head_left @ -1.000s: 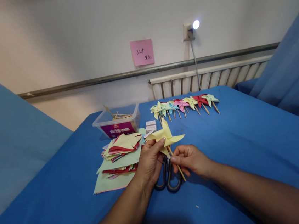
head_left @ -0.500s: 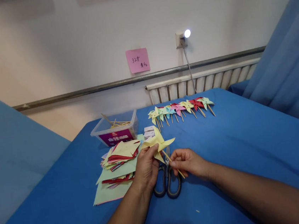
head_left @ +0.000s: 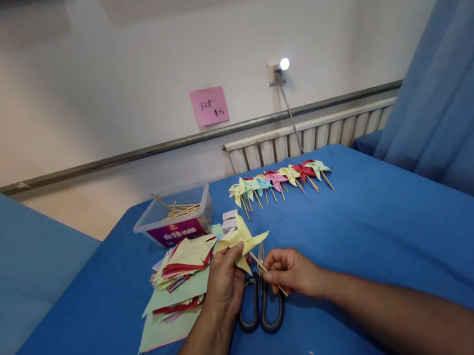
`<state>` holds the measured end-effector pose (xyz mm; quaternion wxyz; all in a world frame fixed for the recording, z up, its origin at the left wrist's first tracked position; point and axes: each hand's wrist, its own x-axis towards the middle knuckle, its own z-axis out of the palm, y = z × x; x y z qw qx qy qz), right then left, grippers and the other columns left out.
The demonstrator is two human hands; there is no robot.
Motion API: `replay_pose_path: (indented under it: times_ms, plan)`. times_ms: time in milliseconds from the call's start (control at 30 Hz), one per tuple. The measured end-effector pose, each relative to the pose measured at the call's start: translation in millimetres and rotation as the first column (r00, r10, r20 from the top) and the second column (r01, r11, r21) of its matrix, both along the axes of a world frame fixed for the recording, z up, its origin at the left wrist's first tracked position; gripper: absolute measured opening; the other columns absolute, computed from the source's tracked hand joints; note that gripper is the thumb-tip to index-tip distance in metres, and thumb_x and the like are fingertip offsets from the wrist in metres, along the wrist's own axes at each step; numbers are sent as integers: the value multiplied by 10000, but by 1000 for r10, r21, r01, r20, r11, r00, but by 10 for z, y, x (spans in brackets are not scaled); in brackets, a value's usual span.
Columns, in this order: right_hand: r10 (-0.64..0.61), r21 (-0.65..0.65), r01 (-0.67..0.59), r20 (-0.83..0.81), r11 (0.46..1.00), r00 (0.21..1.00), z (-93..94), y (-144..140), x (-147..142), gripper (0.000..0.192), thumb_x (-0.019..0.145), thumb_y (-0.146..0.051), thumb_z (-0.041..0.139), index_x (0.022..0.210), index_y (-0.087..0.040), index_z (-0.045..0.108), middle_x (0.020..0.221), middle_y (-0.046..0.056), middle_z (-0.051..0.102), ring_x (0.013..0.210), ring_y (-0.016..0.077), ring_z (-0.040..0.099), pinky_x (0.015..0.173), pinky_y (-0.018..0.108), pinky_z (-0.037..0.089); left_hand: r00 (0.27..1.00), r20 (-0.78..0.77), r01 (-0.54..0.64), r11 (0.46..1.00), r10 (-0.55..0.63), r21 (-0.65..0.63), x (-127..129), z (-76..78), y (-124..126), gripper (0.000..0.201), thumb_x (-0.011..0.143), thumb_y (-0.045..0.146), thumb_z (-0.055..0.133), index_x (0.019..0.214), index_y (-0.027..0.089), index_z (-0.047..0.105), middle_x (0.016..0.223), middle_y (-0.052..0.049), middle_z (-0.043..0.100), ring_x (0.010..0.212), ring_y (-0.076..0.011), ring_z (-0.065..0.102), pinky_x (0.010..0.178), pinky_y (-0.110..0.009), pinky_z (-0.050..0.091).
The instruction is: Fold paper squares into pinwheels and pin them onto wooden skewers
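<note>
A pale yellow paper pinwheel on a thin wooden stick is held up over the table. My left hand grips its paper head, thumb on the centre. Lower down, the fingers of my right hand are closed around the stick, whose end pokes out below them. Beneath both hands lie scissors with dark handles, their blades partly covered by the pinwheel. Left of my left hand is a stack of coloured paper pieces on light green sheets.
Behind the paper stands a clear plastic box with wooden sticks. Small white boxes sit beside it. A row of finished pinwheels lies at the back of the blue-covered table, before a radiator. A blue curtain hangs at right.
The whole view has shifted, so things appear slightly lower and further left. Both hands keep the same hold on the yellow pinwheel and its stick.
</note>
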<state>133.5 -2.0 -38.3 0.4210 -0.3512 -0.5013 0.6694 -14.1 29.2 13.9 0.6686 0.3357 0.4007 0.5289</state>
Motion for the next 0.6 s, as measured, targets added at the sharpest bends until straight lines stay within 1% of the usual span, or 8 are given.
replay_pose_path:
  times_ms: [167,267,433,500,600]
  plan:
    - [9,2,-9,24,1000,1000,-35,9,-24,424,670,-544,729,779,-183,536,544,-47,592,399,66,427,418,198,301,999,1,-42,999,42,-28,-19,-15,30,184,635,217,789,758,119,695,675,-18,673,569,-115,575,570,-233,474]
    - [-2,8,2,22,1000,1000,-59,19,-32,409,672,-524,734,770,-181,534,556,-44,593,405,64,429,422,198,310,999,-6,-37,999,37,-25,-38,-28,55,198,633,214,794,771,112,694,703,-32,683,599,-127,590,572,-239,476]
    - [-3,10,3,23,1000,1000,-107,29,-53,385,687,-508,727,766,-185,532,555,-44,589,408,64,437,426,197,318,999,-34,-28,999,27,-31,-68,-25,73,188,643,221,799,746,107,692,646,-27,664,572,-122,572,562,-240,473]
    - [-9,4,9,41,1000,999,-112,28,-62,384,680,-504,732,758,-186,533,545,-45,579,412,68,440,425,198,322,999,-31,-44,999,43,-24,-85,-24,83,181,644,212,800,746,107,694,650,-25,667,584,-118,575,567,-232,472]
    - [-55,4,55,64,998,996,-102,23,-71,387,647,-483,761,721,-184,527,521,-59,535,426,71,437,431,199,333,995,-3,-95,995,95,3,-120,-30,111,156,644,187,799,726,112,690,653,-12,666,605,-107,576,588,-215,475]
